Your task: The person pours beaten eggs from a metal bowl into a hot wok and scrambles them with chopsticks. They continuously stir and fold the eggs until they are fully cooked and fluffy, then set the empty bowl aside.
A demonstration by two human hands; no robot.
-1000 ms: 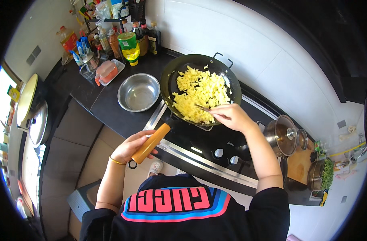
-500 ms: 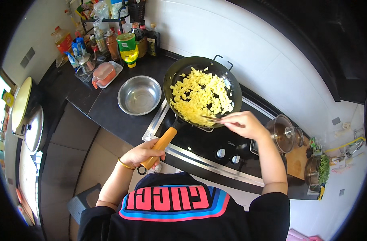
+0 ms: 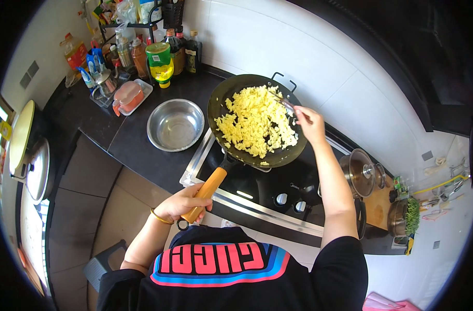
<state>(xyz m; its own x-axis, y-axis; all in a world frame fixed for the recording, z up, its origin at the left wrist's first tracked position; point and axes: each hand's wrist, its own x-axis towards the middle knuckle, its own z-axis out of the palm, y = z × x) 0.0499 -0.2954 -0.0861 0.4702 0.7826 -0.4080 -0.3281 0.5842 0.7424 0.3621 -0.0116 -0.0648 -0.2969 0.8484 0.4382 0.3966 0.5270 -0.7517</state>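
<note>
A dark wok (image 3: 213, 116) rests on the black gas hob, with yellow scrambled egg (image 3: 260, 116) broken into small curds inside. My left hand (image 3: 183, 203) is wrapped round the wok's wooden handle (image 3: 211, 186), near the end with the metal ring. Above the wok's right side, my right hand (image 3: 310, 124) grips a pair of chopsticks (image 3: 286, 103). Their tips reach into the egg toward the far rim; the exact tips are hard to make out. Left of the wok stands a steel bowl (image 3: 175, 125) with its shiny bottom showing.
Several sauce bottles (image 3: 193, 52) and a shelf rack crowd the back left corner. A pinkish-red lidded container (image 3: 129, 97) lies on a tray left of the bowl. On the right are a glass-lidded pot (image 3: 360, 173), a wooden board (image 3: 379, 207) and a pot of greens (image 3: 411, 216).
My right hand has swung the chopsticks from the wok's near side to its far right side. The egg has shifted toward the back. My left hand keeps its hold on the handle.
</note>
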